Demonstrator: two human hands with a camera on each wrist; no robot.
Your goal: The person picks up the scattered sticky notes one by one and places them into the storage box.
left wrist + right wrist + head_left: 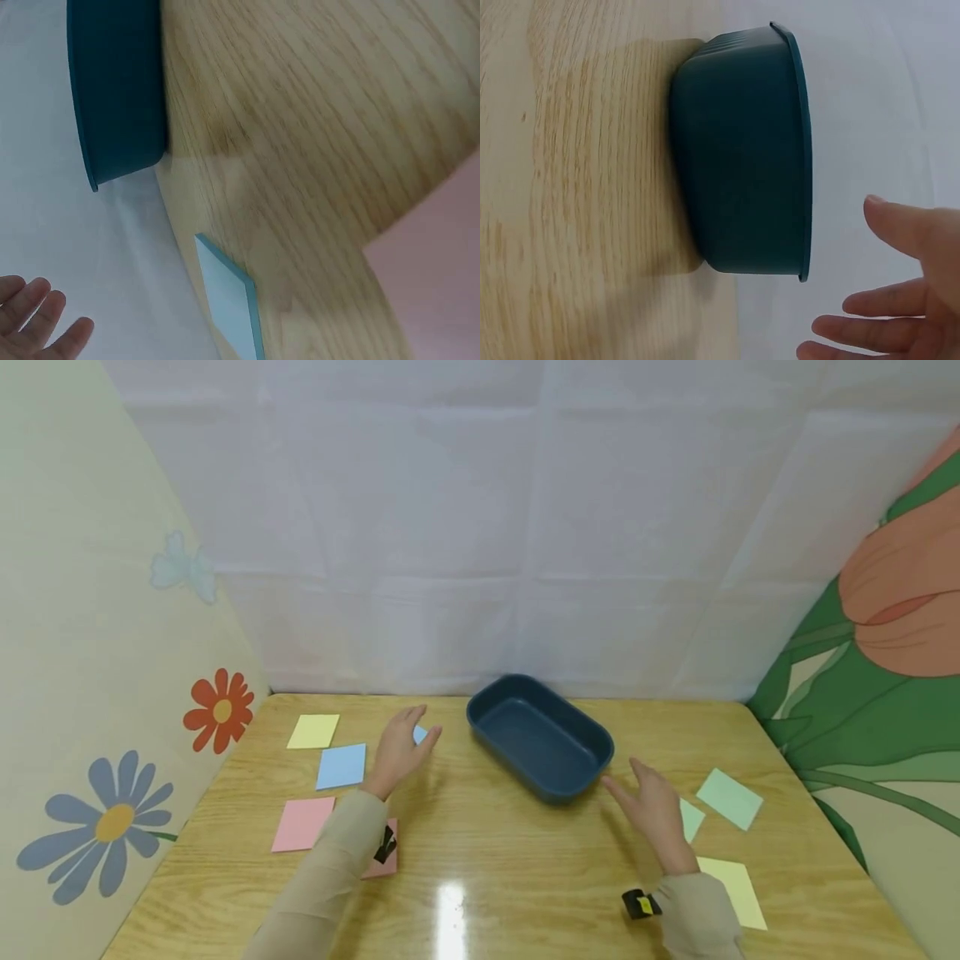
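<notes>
A dark blue rectangular basin (536,739) stands at an angle near the back of the wooden table. My left hand (399,753) is left of it, fingers extended and holding nothing. Behind that hand a blue sticky-note pad (421,734) is partly hidden; the left wrist view shows the pad's (231,306) thickness. To the basin's right is my right hand (654,810), thumb and fingers spread, also holding nothing. In the right wrist view, this hand (911,311) is apart from the basin's rim (805,172). A pink pad (390,853) is partly covered by my left forearm.
On the left lie yellow (313,732), blue (341,766) and pink (303,824) sticky notes. On the right are a green note (730,798), another green one (691,819) partly behind my hand, and a yellow one (733,891). A white cloth (480,543) hangs behind the table.
</notes>
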